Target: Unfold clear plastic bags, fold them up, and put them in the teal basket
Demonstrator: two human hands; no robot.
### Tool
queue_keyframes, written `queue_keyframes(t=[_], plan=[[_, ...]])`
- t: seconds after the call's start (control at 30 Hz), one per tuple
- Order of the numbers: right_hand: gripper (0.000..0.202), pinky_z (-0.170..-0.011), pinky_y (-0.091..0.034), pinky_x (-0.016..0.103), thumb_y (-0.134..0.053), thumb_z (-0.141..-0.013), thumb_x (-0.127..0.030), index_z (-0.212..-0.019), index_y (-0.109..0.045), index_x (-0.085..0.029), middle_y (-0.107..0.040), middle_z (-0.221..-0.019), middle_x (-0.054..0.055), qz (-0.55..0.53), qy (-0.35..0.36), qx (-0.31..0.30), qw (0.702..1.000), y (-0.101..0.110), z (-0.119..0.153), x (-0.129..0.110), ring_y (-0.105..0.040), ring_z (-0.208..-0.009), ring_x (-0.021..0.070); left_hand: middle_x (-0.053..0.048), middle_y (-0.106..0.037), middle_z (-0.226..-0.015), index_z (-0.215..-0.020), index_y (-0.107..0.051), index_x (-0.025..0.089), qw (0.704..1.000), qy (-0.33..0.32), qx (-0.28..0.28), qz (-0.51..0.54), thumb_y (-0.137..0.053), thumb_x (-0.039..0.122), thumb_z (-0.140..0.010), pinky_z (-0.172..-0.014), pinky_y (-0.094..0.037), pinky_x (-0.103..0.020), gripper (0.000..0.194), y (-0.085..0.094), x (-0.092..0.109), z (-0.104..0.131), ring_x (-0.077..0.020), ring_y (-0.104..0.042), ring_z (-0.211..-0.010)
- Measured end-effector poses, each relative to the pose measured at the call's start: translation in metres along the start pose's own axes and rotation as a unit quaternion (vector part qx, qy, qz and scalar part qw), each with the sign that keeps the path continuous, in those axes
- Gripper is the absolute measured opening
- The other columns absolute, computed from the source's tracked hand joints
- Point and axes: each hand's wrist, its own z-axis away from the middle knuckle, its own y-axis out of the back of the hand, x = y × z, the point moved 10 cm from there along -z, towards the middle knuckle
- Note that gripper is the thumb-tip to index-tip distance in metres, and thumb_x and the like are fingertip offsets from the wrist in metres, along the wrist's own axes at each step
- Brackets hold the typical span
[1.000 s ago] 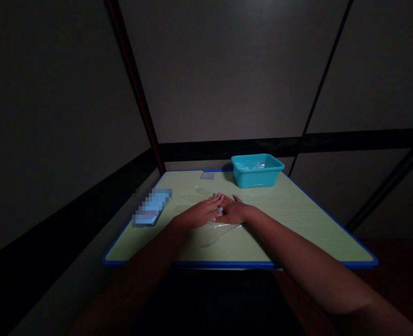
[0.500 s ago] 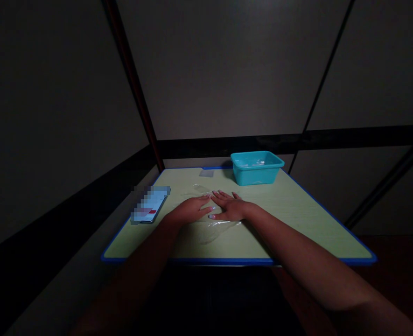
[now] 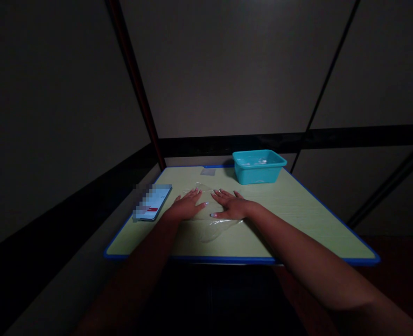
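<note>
A thin, clear plastic sheet or bag (image 3: 211, 229) lies wrinkled on the light green table (image 3: 297, 228). My left hand (image 3: 188, 206) rests palm down on its left part, fingers spread and pointing away from me. On the right part lies my right hand (image 3: 230, 205), also flat with the thumb out to the left. A small gap separates the two hands. Parts of the plastic are hidden under the palms, while a loose end shows beyond the fingertips and another on the near side.
A turquoise basket (image 3: 260, 173) with clear material inside stands at the table's back right. A phone (image 3: 155, 203) lies near the left edge. A small greyish flat piece (image 3: 208, 172) is by the back edge. Dark walls rise behind and at the left.
My left hand has slid left over the plastic, away from my right hand, and its fingers are more spread. My right hand has hardly moved. The view has shifted slightly.
</note>
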Motion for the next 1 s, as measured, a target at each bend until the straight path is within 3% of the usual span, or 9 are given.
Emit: queue_keyframes(t=[0.27,0.43,0.5,0.57,0.63,0.7,0.8,1.0], plan=[[0.102,-0.103,0.005,0.061,-0.034,-0.069,-0.080,-0.146,0.002,-0.024,0.008,-0.151,0.005,0.006,-0.027,-0.006,1.000,-0.002,-0.001,0.010,0.012,-0.137,0.0300,-0.010,-0.013,-0.151,-0.143,-0.022,0.018,0.997,0.073,0.025,-0.024,-0.020,0.064,-0.084,-0.106,-0.016,-0.056,0.074,0.002,-0.019,-0.002,-0.0266,-0.013,-0.139],[0.109,-0.101,0.004,0.063,-0.041,-0.063,-0.082,-0.145,0.005,-0.027,0.014,-0.150,0.008,0.005,-0.055,-0.012,0.998,-0.004,-0.001,0.022,0.015,-0.136,0.0328,-0.016,-0.016,-0.149,-0.141,-0.027,0.013,0.993,0.096,0.052,-0.041,-0.020,0.066,-0.083,-0.106,-0.013,-0.057,0.079,0.007,-0.017,0.000,-0.0291,-0.012,-0.138],[0.111,-0.101,0.004,0.064,-0.044,-0.062,-0.082,-0.145,0.003,-0.027,0.013,-0.150,0.009,0.004,-0.047,-0.011,0.999,-0.003,-0.001,0.021,0.014,-0.136,0.0329,-0.016,-0.016,-0.150,-0.141,-0.027,0.012,0.995,0.051,0.082,-0.040,-0.019,0.063,-0.085,-0.107,-0.012,-0.056,0.076,0.013,-0.002,-0.001,-0.0277,-0.010,-0.139],[0.110,-0.101,0.005,0.064,-0.045,-0.062,-0.081,-0.145,0.002,-0.026,0.011,-0.151,0.009,0.005,-0.031,-0.011,0.999,-0.003,-0.001,0.018,0.013,-0.136,0.0324,-0.011,-0.015,-0.151,-0.142,-0.026,0.015,0.994,-0.040,0.098,-0.027,-0.019,0.060,-0.088,-0.108,-0.011,-0.054,0.071,0.015,0.022,-0.001,-0.0242,-0.010,-0.139],[0.109,-0.101,0.006,0.064,-0.046,-0.063,-0.080,-0.146,0.000,-0.026,0.010,-0.151,0.009,0.008,-0.017,-0.013,1.000,-0.003,-0.002,0.015,0.013,-0.136,0.0321,-0.007,-0.016,-0.151,-0.143,-0.023,0.019,0.990,-0.117,0.082,-0.006,-0.017,0.057,-0.089,-0.109,-0.011,-0.051,0.066,0.010,0.042,-0.002,-0.0208,-0.012,-0.139],[0.110,-0.101,0.007,0.063,-0.046,-0.062,-0.080,-0.146,-0.001,-0.025,0.010,-0.151,0.009,0.008,-0.013,-0.015,1.000,-0.004,-0.003,0.015,0.013,-0.136,0.0324,-0.004,-0.016,-0.151,-0.144,-0.019,0.022,0.988,-0.142,0.053,0.010,-0.015,0.057,-0.090,-0.109,-0.012,-0.051,0.065,0.001,0.048,-0.005,-0.0198,-0.013,-0.139],[0.112,-0.101,0.007,0.064,-0.047,-0.060,-0.081,-0.145,0.000,-0.027,0.011,-0.151,0.008,0.009,-0.017,-0.012,1.000,-0.004,-0.004,0.017,0.014,-0.136,0.0337,-0.003,-0.015,-0.151,-0.145,-0.015,0.025,0.993,-0.110,0.034,0.016,-0.012,0.058,-0.089,-0.108,-0.013,-0.052,0.064,-0.006,0.037,-0.013,-0.0207,-0.013,-0.139],[0.106,-0.100,0.004,0.065,-0.044,-0.062,-0.082,-0.145,0.001,-0.032,0.014,-0.151,0.006,0.012,-0.038,-0.020,0.999,-0.005,-0.002,0.024,0.016,-0.135,0.0341,-0.003,-0.012,-0.152,-0.144,-0.017,0.024,0.999,-0.023,0.042,0.003,-0.011,0.063,-0.087,-0.109,-0.013,-0.051,0.070,-0.003,0.005,-0.021,-0.0214,-0.010,-0.139]])
